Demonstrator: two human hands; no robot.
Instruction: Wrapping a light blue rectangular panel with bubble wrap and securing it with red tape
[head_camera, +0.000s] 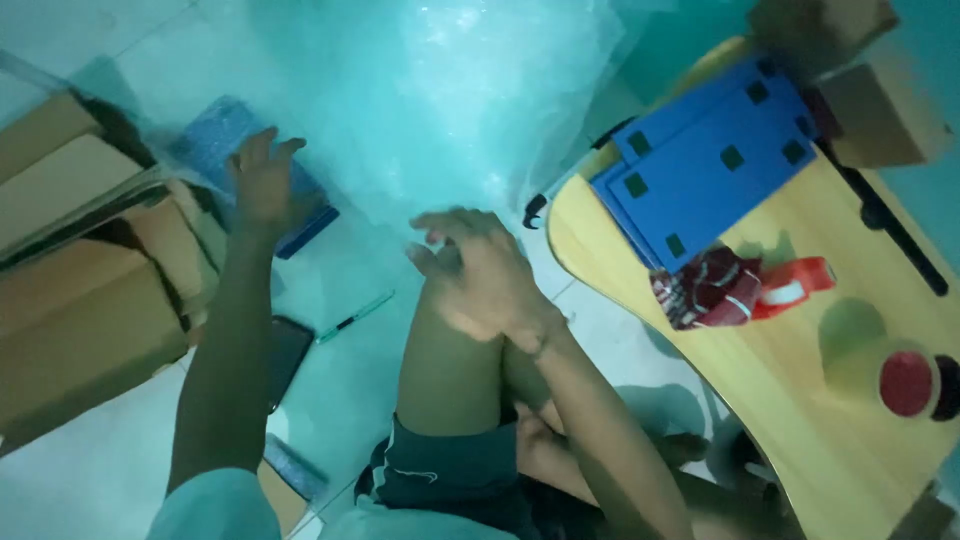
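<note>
My left hand (262, 178) reaches forward and rests on a blue flat pack (228, 135) wrapped in clear bubble wrap on the floor, fingers spread over it. My right hand (478, 268) hovers blurred above my raised knee (445, 340), fingers loosely apart, holding nothing. A large sheet of clear bubble wrap (450, 100) spreads across the floor just beyond both hands.
Cardboard boxes (80, 270) stack at the left. A dark phone (286, 355) and a pen (355, 316) lie on the floor. A low wooden table (800, 400) at the right carries blue panels (715, 160), a red tape dispenser (790, 285), a tape roll (908, 384) and brown boxes (880, 110).
</note>
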